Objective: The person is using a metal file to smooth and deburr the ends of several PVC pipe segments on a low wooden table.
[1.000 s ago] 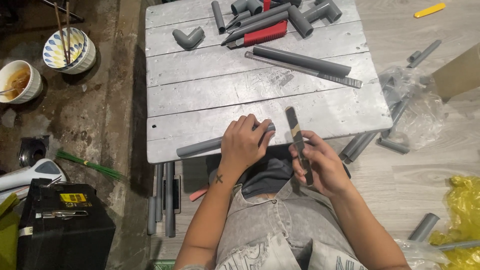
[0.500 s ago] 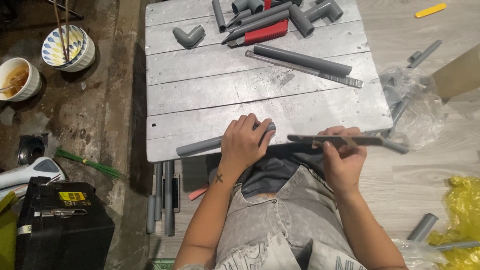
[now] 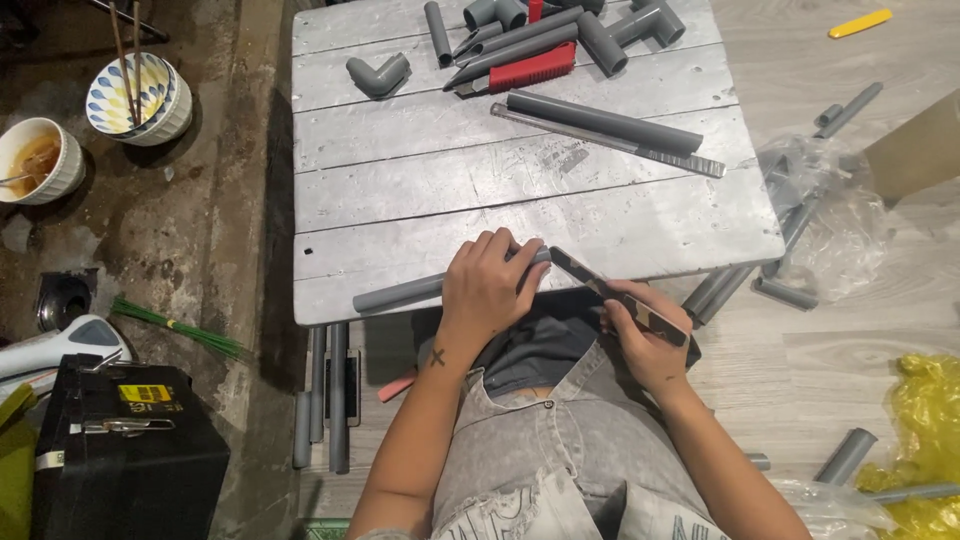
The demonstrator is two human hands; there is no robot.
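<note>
My left hand (image 3: pixel 487 288) presses a long grey pipe (image 3: pixel 398 293) down on the near edge of the grey wooden table (image 3: pixel 420 190); the pipe's right end pokes out past my fingers. My right hand (image 3: pixel 643 335) grips a flat dark metal file (image 3: pixel 612 293), held slanted, its tip close to the pipe's end. My lap in grey clothes lies below both hands.
At the table's far side lie several grey pipes, an elbow fitting (image 3: pixel 377 76), a red-handled tool (image 3: pixel 530 70) and a metal ruler (image 3: pixel 610 140). Two bowls (image 3: pixel 137 98) stand on the floor at left, a black case (image 3: pixel 120 450) lower left, loose pipes and plastic bags at right.
My right hand has swung the file from upright, through level out to the right, to a slant with its tip at the pipe's end. My left hand has stayed put.
</note>
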